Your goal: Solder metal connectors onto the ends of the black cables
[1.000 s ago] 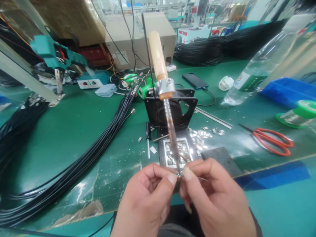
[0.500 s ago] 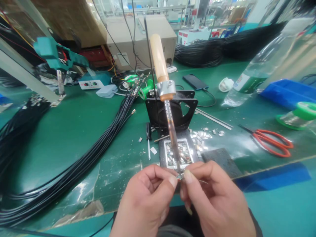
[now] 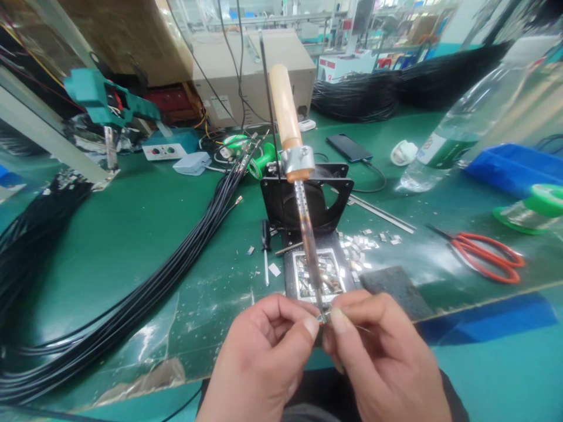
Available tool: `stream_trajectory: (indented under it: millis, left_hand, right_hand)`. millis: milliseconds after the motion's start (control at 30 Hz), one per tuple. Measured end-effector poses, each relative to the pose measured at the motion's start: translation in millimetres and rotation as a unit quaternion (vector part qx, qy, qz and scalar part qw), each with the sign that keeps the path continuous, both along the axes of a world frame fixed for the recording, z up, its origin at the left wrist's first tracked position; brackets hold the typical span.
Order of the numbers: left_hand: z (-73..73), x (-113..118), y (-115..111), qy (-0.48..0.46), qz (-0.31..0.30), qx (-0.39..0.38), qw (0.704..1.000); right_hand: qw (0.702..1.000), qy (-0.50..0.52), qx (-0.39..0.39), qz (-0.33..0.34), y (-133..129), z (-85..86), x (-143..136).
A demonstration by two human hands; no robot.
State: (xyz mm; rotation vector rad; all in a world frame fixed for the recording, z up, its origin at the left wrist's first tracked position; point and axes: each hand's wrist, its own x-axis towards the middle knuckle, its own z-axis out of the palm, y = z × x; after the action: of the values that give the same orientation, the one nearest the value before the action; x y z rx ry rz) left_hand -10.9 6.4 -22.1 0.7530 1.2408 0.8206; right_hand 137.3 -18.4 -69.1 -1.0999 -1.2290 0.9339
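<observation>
A soldering iron (image 3: 288, 123) with a wooden handle is clamped in a black stand (image 3: 272, 205), its shaft slanting down towards me. Just at its tip, my left hand (image 3: 268, 351) pinches a small shiny metal part (image 3: 322, 318) between thumb and index finger; the fingers cover most of it. My right hand (image 3: 382, 346) is closed in a pinch right beside it, on a thin solder wire (image 3: 364, 329) whose end sticks out to the right. Whether the tip touches the part is too small to tell. Under the shaft lies a white-rimmed tray (image 3: 295, 275) of small metal pieces.
Black cables (image 3: 176, 264) run in a bundle along the left. A screwdriver (image 3: 265, 252), loose metal bits (image 3: 356, 249) and a dark pad (image 3: 396, 287) surround the stand. To the right are orange-handled scissors (image 3: 484, 255), a solder spool (image 3: 532, 211), a blue bin (image 3: 514, 170) and a bottle (image 3: 457, 129).
Both hands stay at the iron's tip, with the right fingers shifted very slightly. The whole view has moved a few pixels; nothing was let go.
</observation>
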Motion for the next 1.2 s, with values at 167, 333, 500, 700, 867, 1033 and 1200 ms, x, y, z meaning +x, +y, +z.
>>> stream_trajectory:
  millis: [167,333,500,700,867,1033,1200]
  left_hand:
    - [2.2,2.5,-4.0,0.014,0.015,0.005,1.0]
    - [0.9,1.8,-4.7,0.011,0.01,0.007,1.0]
    - [-2.1,1.2,-1.0,0.008,0.003,0.007,1.0]
    - [2.9,4.8,1.6,0.007,0.02,0.008,1.0]
    - [7.3,6.1,0.5,-0.002,0.02,0.01,1.0]
    - [6.0,4.5,2.8,0.01,0.009,0.02,1.0]
    - [4.9,4.3,1.1,0.006,0.004,0.025,1.0]
  right_hand:
    - [0.999,-0.016,0.037,0.004,2.7,-4.7,0.2]
    - [0.998,-0.029,0.055,0.0,2.7,-4.8,1.1]
    - [0.999,-0.014,0.048,0.005,3.6,-3.7,0.2]
    - [0.999,-0.009,0.047,0.006,3.6,-3.2,-0.1]
    - [0.999,0.029,0.035,0.02,4.3,-4.9,-1.8]
    - [0.998,0.057,0.027,0.019,5.5,-3.7,-3.4]
    - [0.997,0.065,0.023,0.021,6.2,-2.9,-2.8]
